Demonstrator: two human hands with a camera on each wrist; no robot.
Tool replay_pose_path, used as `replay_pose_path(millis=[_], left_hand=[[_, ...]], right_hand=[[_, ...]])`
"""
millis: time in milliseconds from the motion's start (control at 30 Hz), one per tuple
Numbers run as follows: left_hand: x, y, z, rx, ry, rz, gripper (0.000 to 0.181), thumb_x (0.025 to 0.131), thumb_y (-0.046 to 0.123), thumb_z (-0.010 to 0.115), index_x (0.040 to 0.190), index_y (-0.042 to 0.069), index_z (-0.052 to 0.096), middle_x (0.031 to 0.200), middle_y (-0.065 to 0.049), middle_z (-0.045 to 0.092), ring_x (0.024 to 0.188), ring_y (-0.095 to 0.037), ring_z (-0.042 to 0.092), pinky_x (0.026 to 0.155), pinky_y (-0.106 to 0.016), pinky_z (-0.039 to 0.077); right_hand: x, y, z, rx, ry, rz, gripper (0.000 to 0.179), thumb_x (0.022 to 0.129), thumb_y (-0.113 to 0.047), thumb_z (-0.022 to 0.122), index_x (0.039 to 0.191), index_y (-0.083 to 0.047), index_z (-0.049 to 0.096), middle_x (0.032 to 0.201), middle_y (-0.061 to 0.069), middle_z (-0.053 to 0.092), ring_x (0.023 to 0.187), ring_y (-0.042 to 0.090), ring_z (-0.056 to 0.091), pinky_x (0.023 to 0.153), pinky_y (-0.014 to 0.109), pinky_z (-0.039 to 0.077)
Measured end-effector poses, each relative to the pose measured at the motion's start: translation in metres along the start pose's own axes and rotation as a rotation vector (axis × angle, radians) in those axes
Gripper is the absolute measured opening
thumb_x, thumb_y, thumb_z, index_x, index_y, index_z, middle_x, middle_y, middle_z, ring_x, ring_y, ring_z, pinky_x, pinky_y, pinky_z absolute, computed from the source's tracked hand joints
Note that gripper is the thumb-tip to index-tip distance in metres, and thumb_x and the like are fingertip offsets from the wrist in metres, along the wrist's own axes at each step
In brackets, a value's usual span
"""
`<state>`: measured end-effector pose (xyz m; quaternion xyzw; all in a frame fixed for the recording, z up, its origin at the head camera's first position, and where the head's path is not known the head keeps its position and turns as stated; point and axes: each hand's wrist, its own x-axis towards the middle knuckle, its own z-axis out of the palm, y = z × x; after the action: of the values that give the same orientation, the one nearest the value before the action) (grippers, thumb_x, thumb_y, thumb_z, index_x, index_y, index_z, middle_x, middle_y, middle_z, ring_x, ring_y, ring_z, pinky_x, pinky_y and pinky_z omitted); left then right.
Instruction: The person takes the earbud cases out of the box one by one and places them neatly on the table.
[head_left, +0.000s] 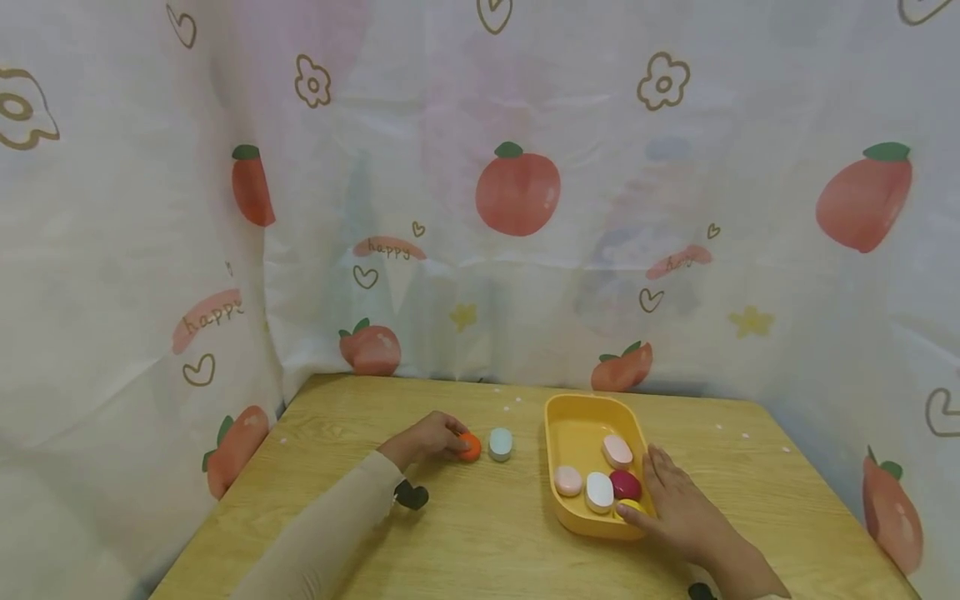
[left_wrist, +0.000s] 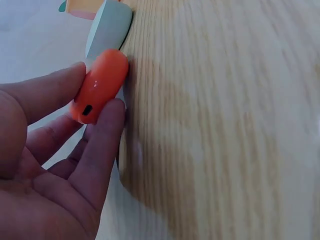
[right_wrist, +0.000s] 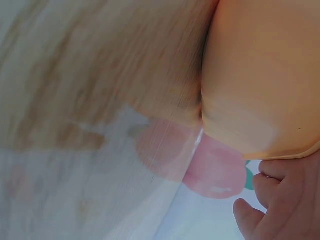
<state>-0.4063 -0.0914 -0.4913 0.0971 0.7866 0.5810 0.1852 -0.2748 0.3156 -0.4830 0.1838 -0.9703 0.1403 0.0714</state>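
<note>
Head view: I see the person's left hand [head_left: 432,437] reaching over the wooden table [head_left: 465,542], its fingertips pinching an orange piece [head_left: 470,447]. Just beside that, on the side toward the tray, stands a mint-green piece [head_left: 500,444], with a small gap between the two. To the right of both sits the yellow tray [head_left: 592,527]. Inside it, toward the near end, I count a pale pink oblong piece [head_left: 617,451], a pale pink round piece [head_left: 567,481], a white piece [head_left: 599,492], a crimson piece [head_left: 625,484] and a yellow piece [head_left: 634,504], the last partly hidden by a thumb. That thumb belongs to the right hand [head_left: 686,508], whose fingers lie fairly straight along the tray's right side; I read it as resting there, not curled round anything. Printed cloth [head_left: 420,150] hangs behind the table.

Left wrist view: up close, I have the orange piece held between thumb and fingers, a small dark mark [left_wrist: 87,110] on its end. I cannot tell whether it touches the wood. The mint-green piece shows just past it.

Right wrist view: I get the tray's outer wall, with the right hand's fingers at its rim. Part of that hand is cut off by the edge, and a printed fruit [right_wrist: 217,172] shows on the cloth beyond.
</note>
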Motion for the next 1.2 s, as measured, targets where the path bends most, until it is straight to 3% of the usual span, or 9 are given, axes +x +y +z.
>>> replay_pose_path(millis=[267, 467, 700, 1000, 1200], left_hand=[[0.002, 0.003, 0.002, 0.178, 0.08, -0.017, 0.031, 0.085, -0.004, 0.071, 0.114, -0.009, 0.064, 0.1, -0.011, 0.064, 0.086, -0.019, 0.063, 0.074, -0.031, 0.056], [0.007, 0.002, 0.0, 0.201, 0.076, -0.013, 0.032, 0.084, -0.003, 0.072, 0.115, -0.009, 0.064, 0.102, -0.011, 0.065, 0.087, -0.018, 0.063, 0.074, -0.029, 0.056], [0.008, 0.003, 0.001, 0.324, 0.095, -0.009, 0.028, 0.083, 0.002, 0.074, 0.109, -0.007, 0.068, 0.098, -0.007, 0.066, 0.081, -0.015, 0.059, 0.071, -0.026, 0.052], [0.006, 0.003, -0.001, 0.31, 0.058, -0.013, 0.03, 0.085, 0.003, 0.073, 0.111, -0.009, 0.066, 0.101, -0.009, 0.066, 0.082, -0.016, 0.061, 0.071, -0.026, 0.054], [0.013, 0.002, -0.007, 0.318, 0.083, -0.031, 0.024, 0.088, 0.012, 0.069, 0.107, -0.003, 0.069, 0.085, -0.006, 0.063, 0.074, -0.016, 0.056, 0.066, -0.026, 0.049]], right_hand=[[-0.001, 0.0, 0.001, 0.014, -0.011, 0.005, 0.098, 0.09, -0.059, 0.058, 0.143, 0.018, 0.027, 0.154, 0.032, 0.015, 0.14, 0.048, 0.015, 0.108, 0.064, 0.022], [-0.001, 0.003, 0.0, 0.011, 0.003, -0.001, 0.098, 0.09, -0.059, 0.058, 0.142, 0.018, 0.027, 0.154, 0.033, 0.016, 0.14, 0.049, 0.016, 0.107, 0.064, 0.022], [0.0, 0.005, 0.002, 0.005, -0.007, 0.002, 0.1, 0.09, -0.06, 0.058, 0.143, 0.019, 0.027, 0.153, 0.033, 0.016, 0.139, 0.05, 0.016, 0.108, 0.064, 0.021], [0.001, 0.004, 0.003, 0.017, -0.007, 0.009, 0.099, 0.09, -0.059, 0.058, 0.142, 0.019, 0.026, 0.153, 0.034, 0.016, 0.139, 0.05, 0.016, 0.107, 0.065, 0.021], [0.003, 0.003, 0.002, 0.021, -0.014, 0.008, 0.1, 0.09, -0.059, 0.058, 0.143, 0.019, 0.026, 0.153, 0.034, 0.015, 0.139, 0.05, 0.016, 0.107, 0.065, 0.021]])
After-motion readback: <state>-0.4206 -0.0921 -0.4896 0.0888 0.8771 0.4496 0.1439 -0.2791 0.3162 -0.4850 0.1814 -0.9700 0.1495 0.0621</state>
